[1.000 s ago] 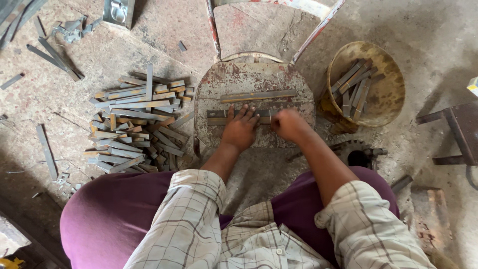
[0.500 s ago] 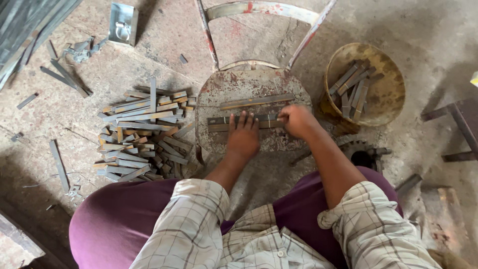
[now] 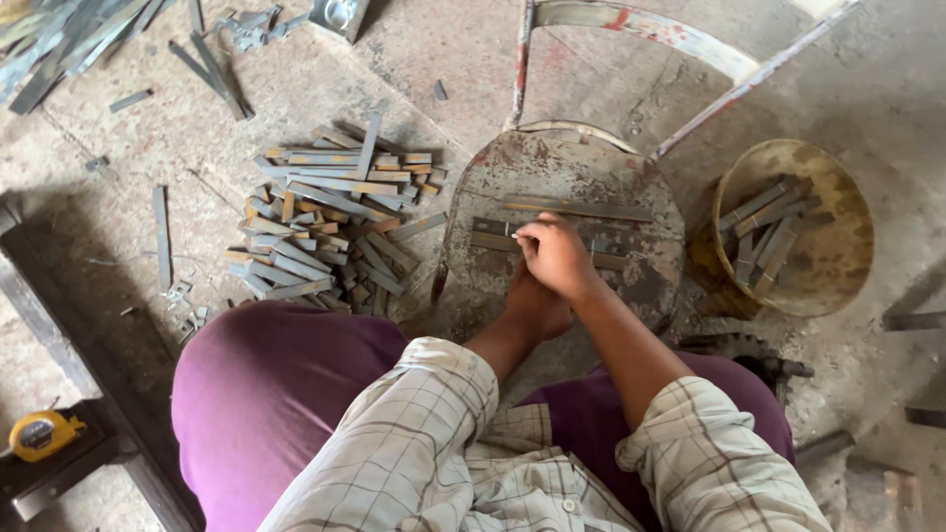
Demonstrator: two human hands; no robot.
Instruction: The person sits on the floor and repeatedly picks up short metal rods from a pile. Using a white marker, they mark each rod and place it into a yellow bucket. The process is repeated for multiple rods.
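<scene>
R hand (image 3: 557, 258) sits fisted at centre of the round rusty metal stool top (image 3: 562, 163), fingers pinched on a thin whitish marker; tip touches the flat grey metal strips (image 3: 591, 210) lying side by side across the top. L hand (image 3: 537, 307) lies under R wrist at 6 o'clock, mostly hidden; can't tell if it grips anything. Pile of short grey and rusty metal bars (image 3: 330, 222) on the floor at 9 o'clock. Round yellowish pan w/ a few bars (image 3: 823, 266) at 3 o'clock. Yellow tape measure (image 3: 41, 434) far off at 8 o'clock.
</scene>
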